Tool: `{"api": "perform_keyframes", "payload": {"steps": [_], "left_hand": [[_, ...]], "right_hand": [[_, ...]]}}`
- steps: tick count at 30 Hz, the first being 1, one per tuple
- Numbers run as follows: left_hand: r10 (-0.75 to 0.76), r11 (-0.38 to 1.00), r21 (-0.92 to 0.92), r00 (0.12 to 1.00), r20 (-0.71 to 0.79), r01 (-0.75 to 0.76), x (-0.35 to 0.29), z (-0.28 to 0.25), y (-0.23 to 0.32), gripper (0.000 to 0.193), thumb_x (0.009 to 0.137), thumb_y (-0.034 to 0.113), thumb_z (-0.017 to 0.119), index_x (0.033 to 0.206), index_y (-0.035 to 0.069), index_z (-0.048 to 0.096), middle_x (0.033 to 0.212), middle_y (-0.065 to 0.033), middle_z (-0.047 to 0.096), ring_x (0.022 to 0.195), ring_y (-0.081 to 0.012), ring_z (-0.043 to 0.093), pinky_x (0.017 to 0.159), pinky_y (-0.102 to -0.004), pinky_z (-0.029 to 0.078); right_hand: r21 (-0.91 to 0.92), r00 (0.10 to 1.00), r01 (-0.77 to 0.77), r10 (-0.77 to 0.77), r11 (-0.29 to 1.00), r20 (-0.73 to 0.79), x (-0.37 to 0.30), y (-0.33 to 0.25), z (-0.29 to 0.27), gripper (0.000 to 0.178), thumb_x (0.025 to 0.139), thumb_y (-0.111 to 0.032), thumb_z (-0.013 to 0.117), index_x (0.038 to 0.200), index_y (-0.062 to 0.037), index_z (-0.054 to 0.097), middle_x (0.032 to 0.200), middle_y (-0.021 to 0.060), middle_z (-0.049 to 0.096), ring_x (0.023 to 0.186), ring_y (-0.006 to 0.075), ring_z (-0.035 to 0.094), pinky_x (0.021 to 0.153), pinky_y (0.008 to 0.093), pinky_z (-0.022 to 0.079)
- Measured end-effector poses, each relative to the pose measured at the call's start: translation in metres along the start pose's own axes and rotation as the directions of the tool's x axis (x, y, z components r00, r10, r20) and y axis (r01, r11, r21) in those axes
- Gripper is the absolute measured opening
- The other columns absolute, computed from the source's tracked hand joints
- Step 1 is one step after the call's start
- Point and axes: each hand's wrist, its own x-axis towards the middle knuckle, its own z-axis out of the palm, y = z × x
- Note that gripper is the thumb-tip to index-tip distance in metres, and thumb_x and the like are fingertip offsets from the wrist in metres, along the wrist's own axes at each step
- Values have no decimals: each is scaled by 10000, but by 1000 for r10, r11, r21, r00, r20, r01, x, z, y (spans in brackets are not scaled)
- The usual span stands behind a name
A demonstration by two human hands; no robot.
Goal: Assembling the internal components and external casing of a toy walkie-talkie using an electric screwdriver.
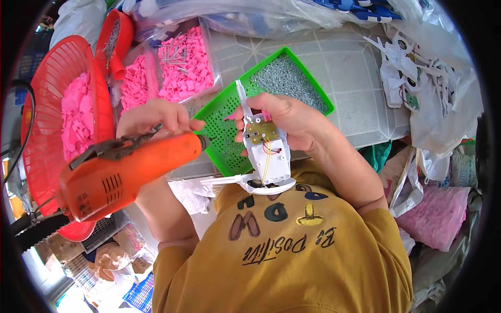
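Note:
A white plastic toy shell (276, 159) is gripped by my right hand (284, 117), fingers wrapped around its far end. Inside the shell lie a tan circuit board (262, 132) and thin yellow and red wires. Beside it, an orange electric screwdriver (130, 175) slants across my left forearm, its dark tip (204, 141) pointing toward the shell but apart from it. My left hand (159, 117) is just beyond the screwdriver, slightly blurred, its fingers curled. The tool partly hides that hand, so what it holds cannot be made out.
A green tray (224, 161) of small screws sits behind the shell. Left are clear bins of pink parts (188, 57), a red basket (39, 120) and a red scoop (122, 39) with screws. White plastic parts (399, 68) lie at far right. A dark cable (39, 229) runs to the screwdriver.

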Motion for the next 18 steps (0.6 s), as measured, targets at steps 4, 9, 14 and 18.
{"api": "perform_keyframes", "payload": {"steps": [4, 9, 14, 18], "left_hand": [[-125, 946, -297, 992, 22, 126, 29, 3, 1, 271, 920, 152, 631, 1124, -25, 602, 900, -89, 625, 897, -222, 623, 842, -393, 560], [-367, 859, 315, 915, -171, 403, 55, 18, -19, 202, 913, 195, 678, 998, 13, 660, 760, -9, 613, 672, -72, 579, 577, -215, 468], [-370, 824, 417, 921, -119, 384, 63, 23, -30, 168, 896, 187, 702, 892, 25, 661, 676, 16, 602, 588, -45, 539, 504, -190, 407], [-388, 828, 394, 915, -110, 398, 65, 24, -33, 176, 886, 185, 709, 869, 20, 651, 691, 3, 628, 600, -52, 550, 508, -196, 415]], "right_hand": [[-5, 996, 23, -22, 1000, 87, 2, -1, 2, 353, 952, -344, 542, 1057, -15, 618, 968, 95, 639, 869, 240, 684, 773, 471, 599], [-43, 994, 59, -55, 997, 94, 3, -3, 6, 340, 961, -341, 536, 1038, -19, 613, 950, 97, 635, 863, 229, 684, 760, 447, 604], [-81, 994, 75, -68, 994, 85, 2, -3, 6, 312, 973, -321, 539, 1042, -24, 603, 945, 91, 636, 852, 212, 684, 730, 397, 602], [-83, 992, 107, -101, 991, 71, 4, -2, 6, 229, 954, -269, 558, 1000, -46, 587, 905, 66, 604, 819, 189, 665, 685, 385, 586]]}}
